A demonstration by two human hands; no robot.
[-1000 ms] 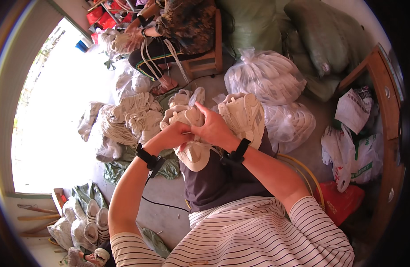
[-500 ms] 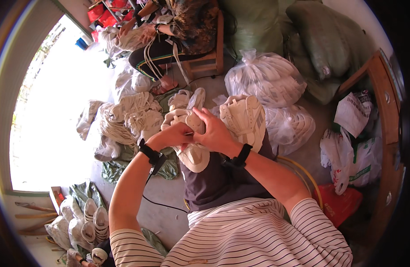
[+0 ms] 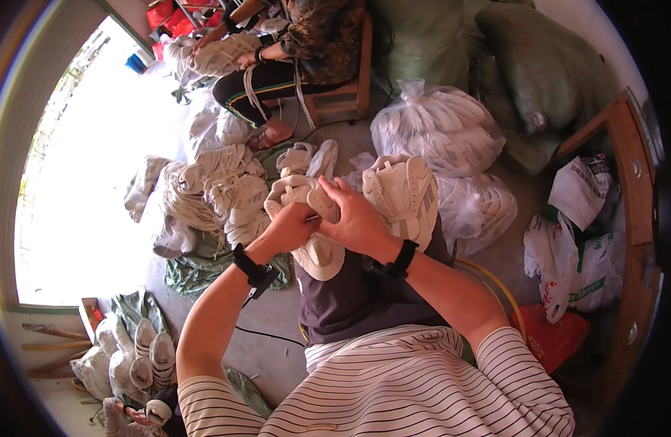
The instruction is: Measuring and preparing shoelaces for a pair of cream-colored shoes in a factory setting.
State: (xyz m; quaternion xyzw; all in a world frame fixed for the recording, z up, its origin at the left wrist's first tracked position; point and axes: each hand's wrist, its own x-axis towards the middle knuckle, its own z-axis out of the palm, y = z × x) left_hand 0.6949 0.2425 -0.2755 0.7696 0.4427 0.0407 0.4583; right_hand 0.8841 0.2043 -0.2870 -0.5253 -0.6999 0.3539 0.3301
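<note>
A cream sneaker [image 3: 319, 261] rests on my lap with its toe toward me, both hands over its middle. My right hand [image 3: 358, 221] grips the sneaker's side edge and tongue area, fingers pointing away from me. My left hand [image 3: 290, 227] is closed against the same shoe, its fingertips meeting my right thumb. A small pale bit shows between the fingertips, too small to name. To the right, a second cream sneaker [image 3: 402, 200] lies on my other thigh, with lace holes along its edge and no hand on it.
Ahead on the left lies a heap of cream shoes and laces [image 3: 211, 186]. Clear bags of shoes [image 3: 436, 131] stand ahead right, near green sacks [image 3: 546, 69]. A seated co-worker [image 3: 317, 44] handles shoes. A wooden frame [image 3: 634, 189] and red bag [image 3: 557, 339] are at right.
Both hands stay at the same sneaker; my left fingers have shifted slightly against it. The view has moved a little. The co-worker's hands have shifted slightly.
</note>
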